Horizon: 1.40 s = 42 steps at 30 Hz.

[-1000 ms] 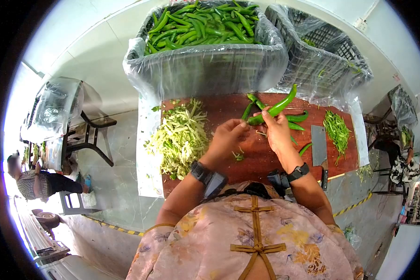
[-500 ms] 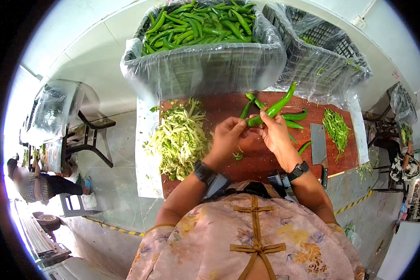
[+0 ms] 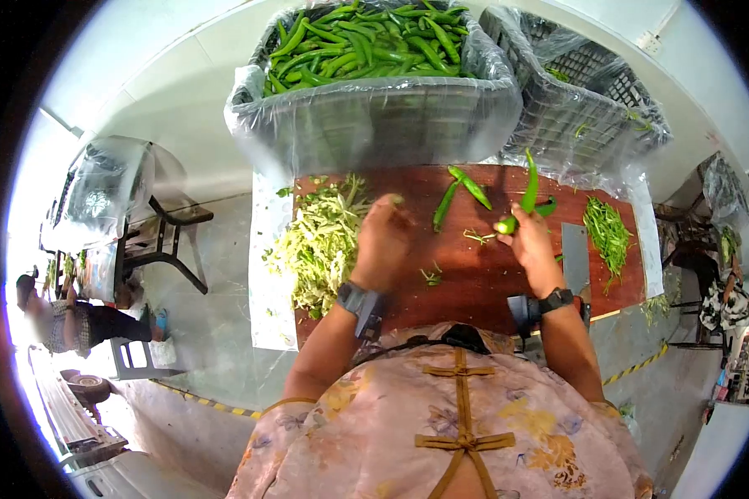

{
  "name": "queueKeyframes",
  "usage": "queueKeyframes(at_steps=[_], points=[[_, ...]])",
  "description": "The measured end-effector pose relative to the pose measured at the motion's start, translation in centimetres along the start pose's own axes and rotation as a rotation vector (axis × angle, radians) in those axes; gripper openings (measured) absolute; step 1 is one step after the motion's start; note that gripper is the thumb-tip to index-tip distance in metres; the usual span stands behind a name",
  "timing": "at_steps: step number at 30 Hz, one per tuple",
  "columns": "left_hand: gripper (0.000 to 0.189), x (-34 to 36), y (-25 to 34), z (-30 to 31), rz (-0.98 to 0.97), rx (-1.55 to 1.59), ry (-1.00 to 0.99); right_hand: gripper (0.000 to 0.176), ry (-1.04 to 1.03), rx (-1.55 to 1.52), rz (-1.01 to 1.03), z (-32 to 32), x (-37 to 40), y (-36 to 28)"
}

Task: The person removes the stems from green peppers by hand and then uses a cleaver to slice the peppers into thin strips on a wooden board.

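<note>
Preferably the stem (image 3: 397,200), pinched in the grip of the left hand (image 3: 383,241), is released squarely over the scrap pile (image 3: 320,241) at left; the pepper (image 3: 529,179) is clasped upright in the grip of the right hand (image 3: 531,245)

The hands have parted. The left hand (image 3: 383,241) has let go of the pepper (image 3: 529,187) and swung over to the pale green pile (image 3: 320,241) (a green bit shows at its fingers). The right hand (image 3: 531,245) has carried the pepper rightward, and it now stands nearly upright.
</note>
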<state>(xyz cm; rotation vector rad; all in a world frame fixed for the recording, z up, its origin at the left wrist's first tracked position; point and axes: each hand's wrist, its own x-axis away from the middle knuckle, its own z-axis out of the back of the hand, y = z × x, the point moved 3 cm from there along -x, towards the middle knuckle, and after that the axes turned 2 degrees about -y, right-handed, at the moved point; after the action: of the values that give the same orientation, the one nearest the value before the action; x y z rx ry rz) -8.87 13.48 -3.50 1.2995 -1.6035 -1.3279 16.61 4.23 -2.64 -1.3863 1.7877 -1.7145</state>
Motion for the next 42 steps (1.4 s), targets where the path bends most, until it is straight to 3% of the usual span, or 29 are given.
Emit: queueKeyframes(at_steps=[1,2,3,4,5,6,7,9,10,12,13,14,15,16,18,19,20,22,26,28,29,31,32,34,37,41,42], points=[[0.021,-0.7,-2.0,1.5,0.104,0.816,-0.182,0.028,0.028,0.139,-0.029,1.9,-0.8,0.2],[0.021,-0.6,-0.5,1.3,0.102,0.812,-0.179,0.031,0.056,0.279,-0.055,3.3,-1.4,0.5],[0.028,-0.4,1.8,1.1,0.169,0.811,0.043,0.031,0.223,0.533,0.148,3.9,-1.1,0.3],[0.036,-0.2,2.9,1.2,0.236,0.802,0.263,0.031,0.222,0.531,0.146,4.1,-0.8,0.7],[0.050,-0.6,2.7,1.7,0.215,0.749,0.207,0.036,0.405,0.978,0.436,4.2,0.0,0.0],[0.050,-0.6,2.9,1.6,0.216,0.747,0.206,0.041,0.586,1.421,0.734,3.7,0.8,-0.5],[0.053,-0.7,3.3,1.3,0.211,0.783,0.189,0.041,0.432,1.376,0.785,1.4,2.8,-2.5],[0.057,-0.9,3.2,0.6,0.214,0.817,0.164,0.037,0.098,1.268,0.667,-1.7,4.0,-2.9],[0.060,-1.1,2.9,0.0,0.193,0.691,0.134,0.027,-0.194,0.914,0.541,-2.6,2.9,-1.0],[0.063,-1.1,3.1,-1.9,0.176,0.567,0.090,0.025,-0.586,0.776,0.352,-7.8,6.7,-2.0],[0.064,-0.8,4.2,-3.4,0.167,0.416,0.025,0.026,-0.671,0.700,0.242,-9.1,6.8,-0.8],[0.065,-0.4,4.7,-4.4,0.156,0.265,-0.038,0.027,-0.733,0.734,0.276,-10.3,7.3,-0.7],[0.059,-0.4,4.3,-4.7,0.041,0.046,-0.052,0.026,-0.721,0.748,0.452,-11.2,7.5,-0.8],[0.059,-0.7,3.4,-4.8,0.041,0.044,-0.057,0.026,-0.706,0.759,0.629,-11.6,7.7,-1.0],[0.036,-1.2,3.2,-5.3,-0.374,-0.399,-0.093,0.026,-0.698,0.774,0.580,-11.4,7.0,-0.8],[0.034,-1.2,2.3,-5.5,-0.235,-0.219,-0.116,0.026,-0.693,0.791,0.525,-11.2,6.7,-0.7],[0.034,-1.1,1.8,-5.5,-0.233,-0.218,-0.120,0.026,-0.688,0.791,0.524,-10.9,6.7,-0.7],[0.034,-0.7,2.1,-6.6,0.059,-0.040,-0.389,0.028,-0.722,0.471,0.037,-10.4,7.0,-0.4],[0.033,-0.1,2.3,-8.0,-0.119,-0.200,-0.475,0.027,-0.693,0.423,0.023,-8.8,6.0,0.6],[0.036,-0.1,1.5,-8.6,0.244,0.218,-0.406,0.028,-0.615,0.555,0.333,-8.3,5.7,0.1],[0.036,-0.3,0.8,-8.6,0.248,0.215,-0.408,0.028,-0.613,0.551,0.332,-8.1,5.8,0.2],[0.037,-0.7,0.2,-8.6,0.022,-0.067,-0.385,0.027,-0.485,0.525,0.517,-7.8,6.5,-0.9],[0.037,-0.7,-0.3,-8.5,0.024,-0.068,-0.390,0.027,-0.481,0.523,0.516,-7.4,6.1,-0.5],[0.037,-0.3,-0.1,-8.8,0.157,-0.225,-0.587,0.026,-0.495,0.629,0.408,-6.8,5.1,0.6],[0.038,-1.0,-1.5,-9.2,0.171,-0.137,-0.696,0.032,-0.533,0.720,0.399,-6.1,4.0,1.0],[0.040,-1.6,-3.0,-9.3,0.173,-0.100,-0.715,0.034,-0.518,0.677,0.441,-5.8,3.1,1.4],[0.039,-1.7,-2.6,-9.4,0.192,-0.162,-0.688,0.035,-0.523,0.678,0.375,-5.7,2.9,1.5]])
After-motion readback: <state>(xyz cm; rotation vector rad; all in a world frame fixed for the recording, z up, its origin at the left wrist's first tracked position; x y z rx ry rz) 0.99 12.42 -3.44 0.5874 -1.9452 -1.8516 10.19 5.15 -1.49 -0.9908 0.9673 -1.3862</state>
